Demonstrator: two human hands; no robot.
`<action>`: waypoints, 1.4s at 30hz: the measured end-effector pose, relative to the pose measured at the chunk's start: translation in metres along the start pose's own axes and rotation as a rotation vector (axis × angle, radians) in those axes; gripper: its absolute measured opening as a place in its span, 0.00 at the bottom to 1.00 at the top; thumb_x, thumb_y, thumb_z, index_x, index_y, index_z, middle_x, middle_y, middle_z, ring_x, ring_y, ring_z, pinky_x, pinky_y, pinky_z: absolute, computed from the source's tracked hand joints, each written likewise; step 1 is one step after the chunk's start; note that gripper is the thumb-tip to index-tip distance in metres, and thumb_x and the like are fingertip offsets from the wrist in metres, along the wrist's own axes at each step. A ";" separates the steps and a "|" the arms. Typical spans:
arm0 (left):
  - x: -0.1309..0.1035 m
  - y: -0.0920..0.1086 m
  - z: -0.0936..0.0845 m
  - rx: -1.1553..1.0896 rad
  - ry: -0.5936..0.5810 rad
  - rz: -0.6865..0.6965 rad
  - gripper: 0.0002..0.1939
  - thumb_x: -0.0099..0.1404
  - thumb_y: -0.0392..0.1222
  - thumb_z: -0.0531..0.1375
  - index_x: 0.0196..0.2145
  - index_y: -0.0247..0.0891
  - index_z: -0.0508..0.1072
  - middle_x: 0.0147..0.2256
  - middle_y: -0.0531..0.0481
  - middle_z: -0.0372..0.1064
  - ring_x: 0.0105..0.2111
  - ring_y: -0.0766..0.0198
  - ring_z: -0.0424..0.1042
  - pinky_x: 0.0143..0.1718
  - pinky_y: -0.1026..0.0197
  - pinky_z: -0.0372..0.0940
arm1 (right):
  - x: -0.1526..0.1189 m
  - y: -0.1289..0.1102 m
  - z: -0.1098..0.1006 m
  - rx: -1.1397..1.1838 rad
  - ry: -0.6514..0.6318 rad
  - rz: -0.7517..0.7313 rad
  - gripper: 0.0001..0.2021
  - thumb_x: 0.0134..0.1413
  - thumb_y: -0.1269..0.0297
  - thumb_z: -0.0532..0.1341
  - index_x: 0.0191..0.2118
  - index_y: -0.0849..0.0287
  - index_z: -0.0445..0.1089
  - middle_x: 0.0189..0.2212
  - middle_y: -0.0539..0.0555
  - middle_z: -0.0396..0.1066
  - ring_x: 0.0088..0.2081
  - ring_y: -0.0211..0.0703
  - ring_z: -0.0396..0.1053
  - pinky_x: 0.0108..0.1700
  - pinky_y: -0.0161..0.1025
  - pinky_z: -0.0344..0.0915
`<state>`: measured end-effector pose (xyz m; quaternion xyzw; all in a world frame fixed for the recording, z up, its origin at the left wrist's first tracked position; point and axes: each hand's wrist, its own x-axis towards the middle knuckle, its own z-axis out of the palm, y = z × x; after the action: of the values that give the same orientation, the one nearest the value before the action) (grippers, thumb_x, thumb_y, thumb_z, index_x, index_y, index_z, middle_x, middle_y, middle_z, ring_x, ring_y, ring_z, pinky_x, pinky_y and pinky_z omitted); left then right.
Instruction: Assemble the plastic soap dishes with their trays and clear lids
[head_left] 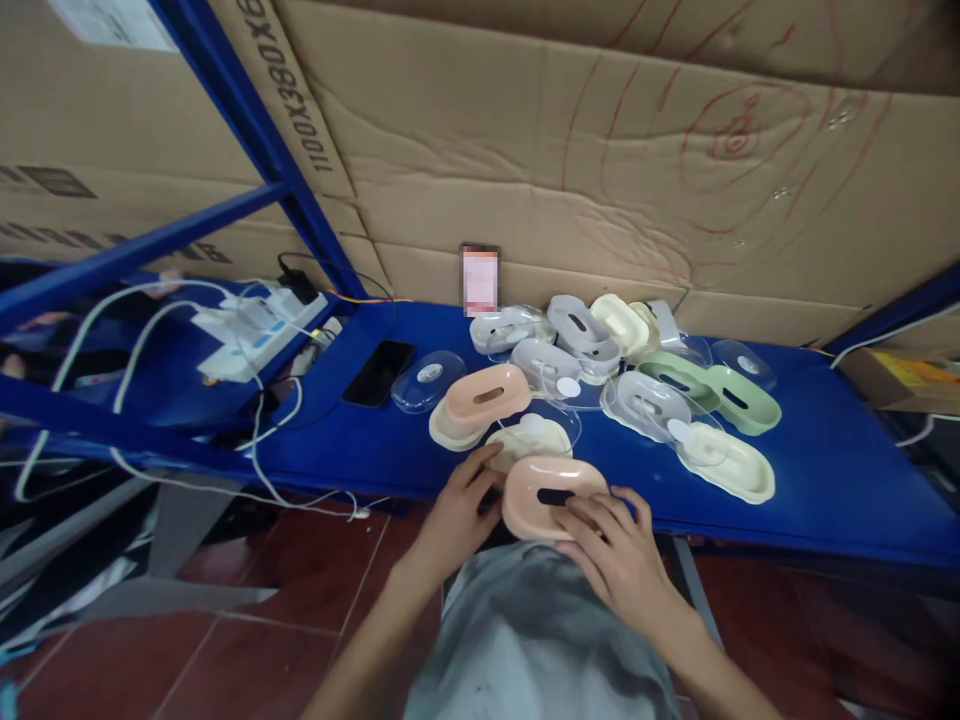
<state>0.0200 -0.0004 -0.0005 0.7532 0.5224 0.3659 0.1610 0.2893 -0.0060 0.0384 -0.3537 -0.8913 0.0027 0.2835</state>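
A peach-pink oval soap dish [519,508] with a long slot in its base is held low at the table's front edge, close to my body. My right hand [611,545] grips its right side, fingers over the slot and thumb beneath. Curled round the dish's left end is my left hand [466,505]; its fingertips are partly hidden. Just behind lies a cream tray [551,438] under a clear oval lid [571,420], near my left fingers. A second pink dish [487,397] rests on another cream piece [450,428] to the back left.
On the blue tabletop [825,470] lie several grey dishes [574,318], green dishes [750,400], a cream tray [739,465] and clear lids [427,380]. A black phone [379,373] lies left; another phone [480,280] leans on cardboard [525,130]. White cables hang from power strips [255,325].
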 end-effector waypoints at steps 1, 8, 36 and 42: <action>0.000 0.002 -0.003 -0.017 -0.013 0.014 0.10 0.71 0.33 0.60 0.47 0.42 0.77 0.66 0.41 0.66 0.66 0.50 0.69 0.65 0.48 0.69 | -0.001 0.002 0.000 -0.022 -0.002 0.008 0.14 0.76 0.62 0.59 0.61 0.51 0.73 0.50 0.55 0.80 0.53 0.52 0.73 0.62 0.54 0.56; -0.001 0.002 -0.006 -0.146 0.005 -0.015 0.15 0.69 0.38 0.68 0.51 0.44 0.70 0.66 0.38 0.63 0.68 0.47 0.65 0.66 0.40 0.69 | 0.020 0.009 0.008 -0.021 -0.048 0.017 0.19 0.75 0.64 0.59 0.67 0.50 0.68 0.55 0.56 0.79 0.56 0.56 0.71 0.59 0.55 0.58; 0.018 0.010 -0.029 0.052 0.182 0.074 0.29 0.72 0.46 0.65 0.68 0.49 0.65 0.62 0.43 0.71 0.62 0.49 0.73 0.63 0.46 0.71 | 0.011 0.030 0.014 -0.008 -0.040 -0.093 0.16 0.76 0.62 0.58 0.64 0.53 0.70 0.57 0.57 0.78 0.59 0.51 0.71 0.65 0.54 0.53; 0.180 -0.024 -0.090 0.025 0.667 0.041 0.50 0.64 0.44 0.72 0.74 0.42 0.47 0.68 0.33 0.59 0.64 0.48 0.68 0.60 0.46 0.71 | 0.007 0.038 0.014 0.049 -0.053 -0.070 0.16 0.77 0.59 0.58 0.64 0.51 0.71 0.56 0.56 0.79 0.59 0.50 0.72 0.64 0.53 0.54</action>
<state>-0.0274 0.1596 0.1153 0.6042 0.5353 0.5891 -0.0357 0.3025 0.0299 0.0222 -0.3151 -0.9100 0.0241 0.2685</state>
